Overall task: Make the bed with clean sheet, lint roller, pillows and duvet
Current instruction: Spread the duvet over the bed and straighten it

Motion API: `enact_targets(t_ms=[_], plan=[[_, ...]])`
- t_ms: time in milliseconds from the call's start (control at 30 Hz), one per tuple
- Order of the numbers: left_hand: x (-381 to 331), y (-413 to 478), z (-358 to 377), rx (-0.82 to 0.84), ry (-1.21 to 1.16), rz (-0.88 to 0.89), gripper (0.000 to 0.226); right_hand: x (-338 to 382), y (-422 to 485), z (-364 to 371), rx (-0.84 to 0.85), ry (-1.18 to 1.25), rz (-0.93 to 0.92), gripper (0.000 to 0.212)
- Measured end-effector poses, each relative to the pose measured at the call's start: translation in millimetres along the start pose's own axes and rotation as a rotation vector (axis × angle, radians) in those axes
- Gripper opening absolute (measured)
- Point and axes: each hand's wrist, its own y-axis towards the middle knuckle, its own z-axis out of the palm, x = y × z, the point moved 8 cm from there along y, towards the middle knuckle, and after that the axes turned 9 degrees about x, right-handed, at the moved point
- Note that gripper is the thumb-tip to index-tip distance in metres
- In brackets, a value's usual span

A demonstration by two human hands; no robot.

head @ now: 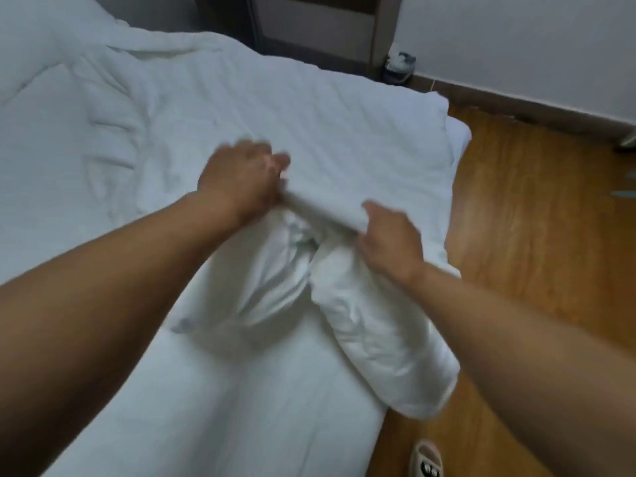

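Observation:
A white duvet lies spread over the far part of the bed, its near edge folded back into a thick roll. My left hand grips that folded edge at its left end. My right hand grips the same edge further right. Under the raised edge, two white pillows show: one lies in the middle of the bed, the other hangs partly over the bed's right side. A white sheet covers the mattress in front. Both hands are motion-blurred. No lint roller is in view.
Wooden floor runs along the bed's right side, with a slipper near the bottom edge. A dark wooden cabinet stands behind the bed, and a small object sits at the base of the white wall.

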Motion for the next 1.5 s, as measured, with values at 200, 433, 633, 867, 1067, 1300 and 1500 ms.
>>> enact_targets(t_ms=[200, 433, 633, 867, 1067, 1300, 1500], plan=[[-50, -44, 102, -0.104, -0.097, 0.241, 0.029, -32, 72, -33, -0.207, -0.228, 0.212, 0.030], [2, -18, 221, 0.208, 0.147, -0.012, 0.082, -56, 45, 72, -0.159, 0.058, 0.082, 0.053], [-4, -4, 221, 0.185, 0.008, 0.160, 0.032, -71, -8, 188, 0.207, -0.333, 0.067, 0.117], [-17, -79, 209, 0.417, -0.092, 0.361, 0.037, -83, -47, 192, 0.075, -0.301, -0.021, 0.041], [20, -173, 170, 0.758, -0.030, 0.327, 0.050, -56, -163, 199, 0.637, -0.118, -0.260, 0.015], [55, -228, 57, 0.852, -0.159, 0.231, 0.051, -9, -283, 139, 0.873, 0.064, -0.454, 0.015], [34, -169, 3, -0.016, -0.078, 0.150, 0.051, -103, -236, 121, 0.335, 0.105, -0.028, 0.023]])
